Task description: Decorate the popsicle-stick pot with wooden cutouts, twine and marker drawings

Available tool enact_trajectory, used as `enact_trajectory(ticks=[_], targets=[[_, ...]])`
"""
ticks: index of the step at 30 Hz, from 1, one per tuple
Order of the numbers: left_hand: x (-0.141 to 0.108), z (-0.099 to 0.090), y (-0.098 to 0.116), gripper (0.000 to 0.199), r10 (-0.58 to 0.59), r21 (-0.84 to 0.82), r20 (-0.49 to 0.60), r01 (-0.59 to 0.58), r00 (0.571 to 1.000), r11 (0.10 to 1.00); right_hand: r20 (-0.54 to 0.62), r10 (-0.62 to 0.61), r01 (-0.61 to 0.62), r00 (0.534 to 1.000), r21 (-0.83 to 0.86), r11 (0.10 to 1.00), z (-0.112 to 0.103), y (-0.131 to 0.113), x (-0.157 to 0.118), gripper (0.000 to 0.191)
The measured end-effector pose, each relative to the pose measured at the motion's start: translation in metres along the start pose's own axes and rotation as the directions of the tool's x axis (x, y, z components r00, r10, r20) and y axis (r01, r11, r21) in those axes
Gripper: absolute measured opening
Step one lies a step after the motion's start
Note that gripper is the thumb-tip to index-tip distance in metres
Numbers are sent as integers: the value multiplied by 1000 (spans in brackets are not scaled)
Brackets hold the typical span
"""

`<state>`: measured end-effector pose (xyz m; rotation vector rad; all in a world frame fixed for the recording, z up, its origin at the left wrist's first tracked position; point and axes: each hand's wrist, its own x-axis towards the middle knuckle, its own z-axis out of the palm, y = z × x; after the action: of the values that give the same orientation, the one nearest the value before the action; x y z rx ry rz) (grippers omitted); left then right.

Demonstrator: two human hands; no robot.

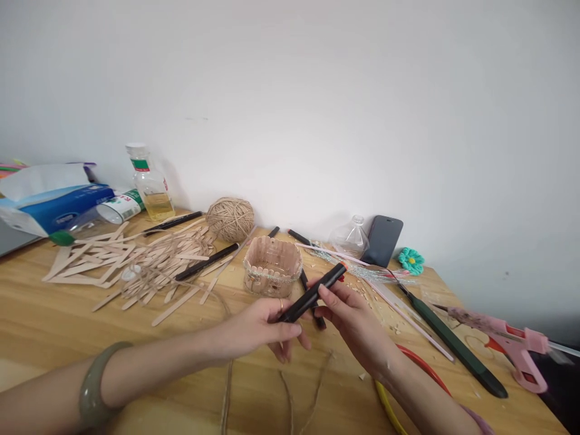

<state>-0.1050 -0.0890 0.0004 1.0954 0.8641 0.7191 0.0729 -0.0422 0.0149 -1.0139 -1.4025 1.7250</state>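
Note:
Between my two hands is a black marker (pixel 312 294) with an orange end, slanting up to the right. My left hand (pixel 267 326) grips its lower end between thumb and fingers. Near the orange end, my right hand (pixel 351 314) pinches the marker with thumb and fingertips. Just behind the hands stands a small basket (pixel 272 275) covered in wooden stick pieces, with a silvery band around it. Another black marker (pixel 319 318) lies on the table, partly hidden behind the held one.
Wooden craft sticks (pixel 167 260) are heaped at left, with a black marker (pixel 206 261) on them. A twine ball (pixel 230 219), a glass bottle (pixel 151 187) and a phone (pixel 383 240) stand along the wall. A pink glue gun (pixel 507 338) and a green-handled tool (pixel 457 344) lie at right.

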Motion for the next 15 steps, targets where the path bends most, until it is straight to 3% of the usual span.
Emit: enact_trajectory(ticks=[3, 5, 6, 7, 9, 10, 11, 12, 13, 15], targets=[[-7, -3, 4, 48, 42, 31, -20, -41, 999, 999, -5, 7, -6, 1000, 141, 990, 3, -5, 0, 35], [-11, -7, 6, 41, 189, 293, -151, -138, 970, 946, 20, 41, -44, 999, 188, 981, 5, -7, -3, 34], [-13, -9, 8, 34, 331, 487, -191, -204, 924, 849, 40, 61, -67, 997, 179, 981, 6, -8, -5, 34], [-15, -11, 10, 27, 504, 683, -167, -269, 848, 679, 63, 79, -88, 995, 149, 985, 7, -9, -8, 35], [-18, -15, 14, 24, 760, 923, 107, -348, 641, 164, 137, 128, -134, 982, 36, 990, 10, -10, -15, 37], [-19, -15, 17, 27, 780, 932, 289, -351, 555, -95, 187, 169, -167, 968, -25, 986, 12, -10, -20, 39], [-20, -15, 20, 29, 743, 892, 441, -335, 504, -303, 242, 223, -208, 944, -85, 974, 14, -11, -24, 42], [-21, -15, 22, 30, 678, 838, 545, -314, 493, -446, 290, 285, -254, 914, -142, 957, 15, -13, -29, 43], [-21, -15, 24, 27, 609, 794, 600, -298, 519, -529, 326, 346, -297, 880, -191, 936, 16, -14, -32, 45], [-22, -14, 26, 24, 506, 757, 619, -287, 600, -586, 360, 434, -351, 826, -273, 895, 16, -17, -38, 47]])
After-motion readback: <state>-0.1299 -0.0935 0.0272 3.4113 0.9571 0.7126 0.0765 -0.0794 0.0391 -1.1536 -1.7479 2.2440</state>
